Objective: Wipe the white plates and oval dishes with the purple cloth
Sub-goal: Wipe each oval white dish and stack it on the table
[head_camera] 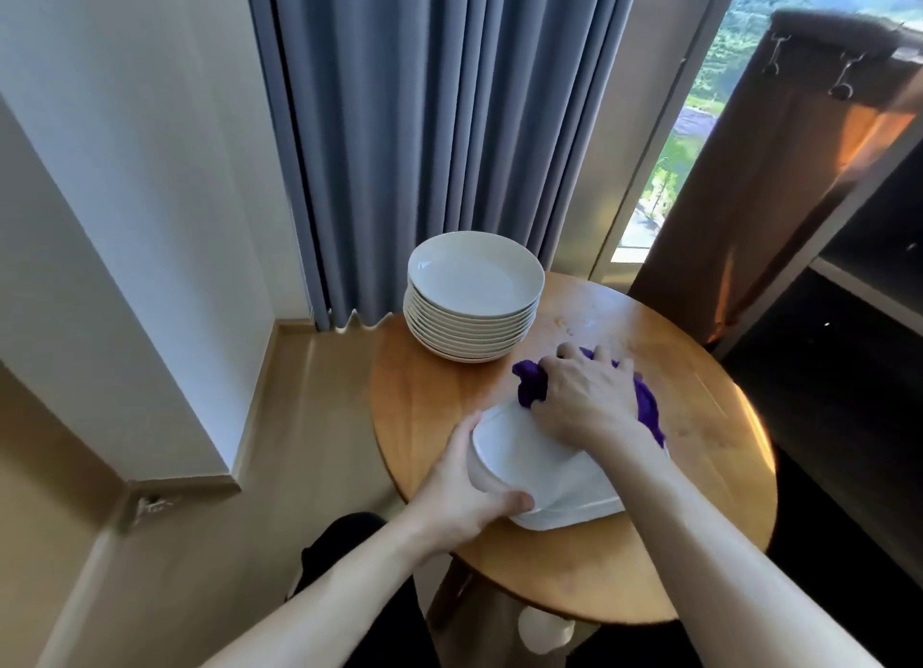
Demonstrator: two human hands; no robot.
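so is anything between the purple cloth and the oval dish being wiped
Nothing visible does. The right hand holds the purple cloth directly on the oval dish at its far end; the left hand grips only its near-left rim, and the plate stack stands apart behind.

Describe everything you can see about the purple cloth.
The purple cloth is deep violet, soft-looking fabric, bunched into a crumpled wad. Most of it is hidden under the right hand, whose fingers curl over it; folds stick out on both sides of the hand. It lies at the far end of the white oval dish, its right edge trailing toward the wooden table.
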